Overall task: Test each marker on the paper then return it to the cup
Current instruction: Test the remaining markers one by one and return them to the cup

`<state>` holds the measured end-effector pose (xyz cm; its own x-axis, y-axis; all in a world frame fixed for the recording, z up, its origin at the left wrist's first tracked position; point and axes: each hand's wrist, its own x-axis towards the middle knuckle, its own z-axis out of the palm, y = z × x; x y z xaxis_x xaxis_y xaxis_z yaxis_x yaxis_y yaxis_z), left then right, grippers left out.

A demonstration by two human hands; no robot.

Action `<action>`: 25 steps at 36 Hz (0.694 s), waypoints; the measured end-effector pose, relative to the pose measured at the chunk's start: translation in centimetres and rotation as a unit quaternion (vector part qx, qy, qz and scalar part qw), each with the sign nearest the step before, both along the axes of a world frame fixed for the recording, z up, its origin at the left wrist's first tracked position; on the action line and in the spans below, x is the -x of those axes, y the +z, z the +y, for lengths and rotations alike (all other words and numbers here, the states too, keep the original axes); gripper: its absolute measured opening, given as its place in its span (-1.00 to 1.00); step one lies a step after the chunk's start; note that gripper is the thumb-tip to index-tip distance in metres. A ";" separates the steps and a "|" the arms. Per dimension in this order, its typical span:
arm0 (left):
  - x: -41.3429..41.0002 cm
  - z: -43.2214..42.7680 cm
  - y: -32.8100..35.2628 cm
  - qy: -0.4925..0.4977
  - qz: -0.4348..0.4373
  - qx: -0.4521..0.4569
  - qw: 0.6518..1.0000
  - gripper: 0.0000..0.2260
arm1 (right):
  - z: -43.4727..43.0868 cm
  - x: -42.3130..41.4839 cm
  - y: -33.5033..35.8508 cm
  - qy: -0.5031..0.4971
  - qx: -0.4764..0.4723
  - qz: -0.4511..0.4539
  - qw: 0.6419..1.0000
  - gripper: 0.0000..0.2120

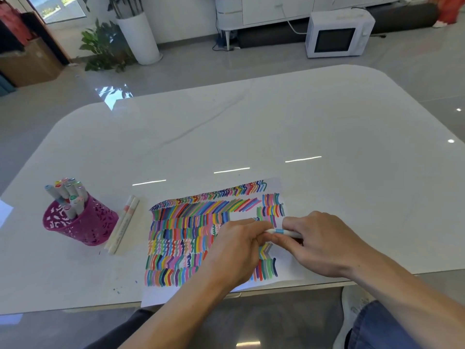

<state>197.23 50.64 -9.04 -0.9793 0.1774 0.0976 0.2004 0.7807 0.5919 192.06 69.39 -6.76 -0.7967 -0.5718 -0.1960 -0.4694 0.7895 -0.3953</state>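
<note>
Both hands meet over a paper sheet (284, 270) crowded with colored strokes on the white tabletop (276, 127). The left hand (234, 250) and right hand (324, 244) each have fingers clamped on one white marker (283, 232) with a light-blue band, held level. A magenta cup (83, 224) of markers stands well left.

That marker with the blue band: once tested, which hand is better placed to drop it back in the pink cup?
Probably the left hand: the pink cup stands on its side, while the right hand would cross over the paper. Both now grip the marker.
</note>
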 end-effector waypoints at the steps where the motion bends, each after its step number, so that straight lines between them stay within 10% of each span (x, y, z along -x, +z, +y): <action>1: 0.0 0.0 -0.1 -0.001 0.001 -0.001 1.000 -0.78 | 0.0 0.0 0.0 -0.001 0.001 0.002 1.000 -0.52; 19: 0.6 -1.8 -1.9 0.031 0.051 0.035 0.998 -0.79 | 1.3 1.4 -1.3 -0.109 0.182 -0.063 0.975 -0.73; 25: 0.7 -1.6 -2.7 0.019 0.069 0.060 0.996 -0.80 | 1.0 1.7 -1.4 -0.154 0.336 -0.159 0.915 -0.74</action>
<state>196.52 48.99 -11.72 -0.9640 0.1592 0.2128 0.2430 0.8525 0.4628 190.35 70.38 -8.20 -0.9043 -0.4058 -0.1329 -0.0413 0.3929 -0.9186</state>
